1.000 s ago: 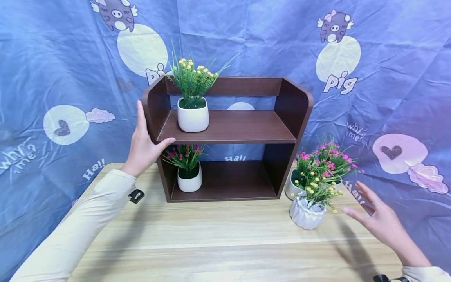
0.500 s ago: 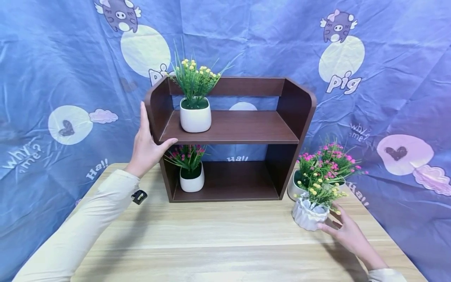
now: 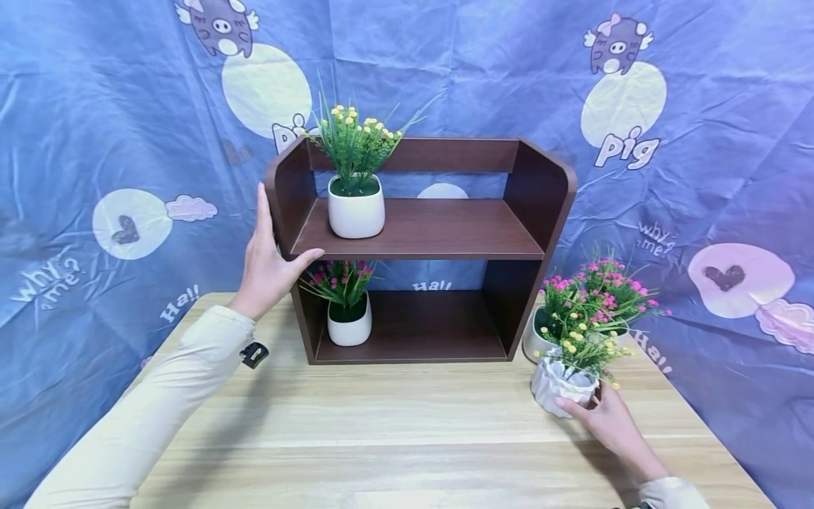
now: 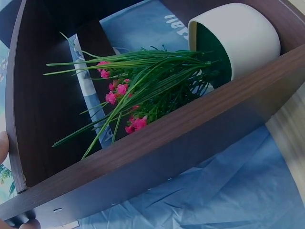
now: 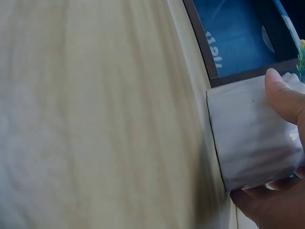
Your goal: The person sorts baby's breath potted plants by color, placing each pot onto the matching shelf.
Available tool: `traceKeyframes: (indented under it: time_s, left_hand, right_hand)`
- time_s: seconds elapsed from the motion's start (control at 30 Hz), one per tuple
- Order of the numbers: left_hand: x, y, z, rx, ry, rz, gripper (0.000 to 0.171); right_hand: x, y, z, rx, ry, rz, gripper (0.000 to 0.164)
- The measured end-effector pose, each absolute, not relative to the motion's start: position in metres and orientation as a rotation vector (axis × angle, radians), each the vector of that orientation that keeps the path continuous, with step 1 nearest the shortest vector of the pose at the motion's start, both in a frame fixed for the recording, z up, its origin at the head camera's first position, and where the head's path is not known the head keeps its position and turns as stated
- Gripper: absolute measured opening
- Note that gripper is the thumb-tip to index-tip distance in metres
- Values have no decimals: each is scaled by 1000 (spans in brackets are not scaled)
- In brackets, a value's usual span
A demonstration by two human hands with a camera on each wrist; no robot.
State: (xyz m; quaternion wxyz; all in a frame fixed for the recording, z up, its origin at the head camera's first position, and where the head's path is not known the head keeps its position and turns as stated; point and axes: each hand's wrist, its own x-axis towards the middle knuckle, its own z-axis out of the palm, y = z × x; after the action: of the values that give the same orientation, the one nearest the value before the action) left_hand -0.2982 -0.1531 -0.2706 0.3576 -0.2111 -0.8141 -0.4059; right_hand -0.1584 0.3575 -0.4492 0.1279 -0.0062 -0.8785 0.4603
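My left hand [image 3: 266,272] grips the left side of a dark brown two-tier desktop shelf [image 3: 439,230], its thumb over the front edge and its fingers along the outer panel. On the right, my right hand [image 3: 607,424] holds a small yellow-flowered potted plant [image 3: 559,389] by its white ridged pot [image 5: 252,131], thumb on the near side and fingers around the other. A larger yellow-flowered plant in a smooth white pot [image 3: 357,208] stands on the upper tier. Below it, at the left of the lower tier, is a pink-flowered potted plant [image 3: 350,325], also seen in the left wrist view.
Another pink-flowered plant [image 3: 600,293] in a white pot stands right of the shelf, partly hidden behind the small yellow one. The shelf sits toward the back of a light wooden table [image 3: 381,431]. Blue printed cloth [image 3: 483,71] hangs behind.
My right hand has moved left from the table's right side to the small white pot, and its thumb and fingers have closed around it. The left hand stays on the shelf.
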Motion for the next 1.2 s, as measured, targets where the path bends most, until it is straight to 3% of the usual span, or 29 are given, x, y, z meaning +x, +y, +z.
traceKeyframes:
  time_s: [0.23, 0.73, 1.2]
  left_hand:
    - [-298, -153, -272, -555, -2086, -1056, 117]
    - [-298, -154, -270, -557, -2080, -1052, 117]
    - [-300, -154, -271, -551, -2085, -1052, 116]
  right_hand:
    - [-158, 355, -450, -71, -2569, 1199, 70]
    - [-157, 351, -439, -252, -2677, 1162, 71]
    - [-150, 331, -427, -150, -2648, 1149, 71]
